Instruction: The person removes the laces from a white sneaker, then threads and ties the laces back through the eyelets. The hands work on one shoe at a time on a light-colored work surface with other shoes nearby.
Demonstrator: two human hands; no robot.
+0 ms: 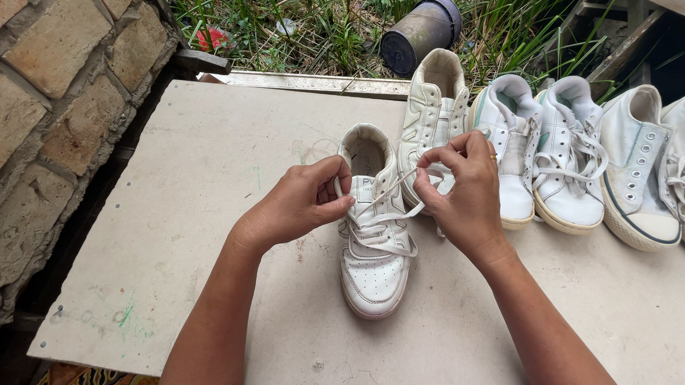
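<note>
- While both hands work over the pale surface (pixel 204 233), the white sneaker (pixel 374 273) sits mid-board, toe toward six o'clock.
- Left hand (pixel 300 202) pinches its lace (pixel 392 190) at nine o'clock.
- Right hand (pixel 460 193) pinches the lace at two o'clock.
- Five more white shoes (pixel 571 159) stand toward two o'clock.

6 white shoes (pixel 376 247), 2 hands (pixel 300 202), 1 board (pixel 204 233), 1 dark pot (pixel 420 28).

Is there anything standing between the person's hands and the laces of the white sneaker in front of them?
No, nothing visible does. The left hand and right hand each already pinch part of the white lace above the sneaker. The other white shoes sit to the right on the board, apart from this lace.
</note>
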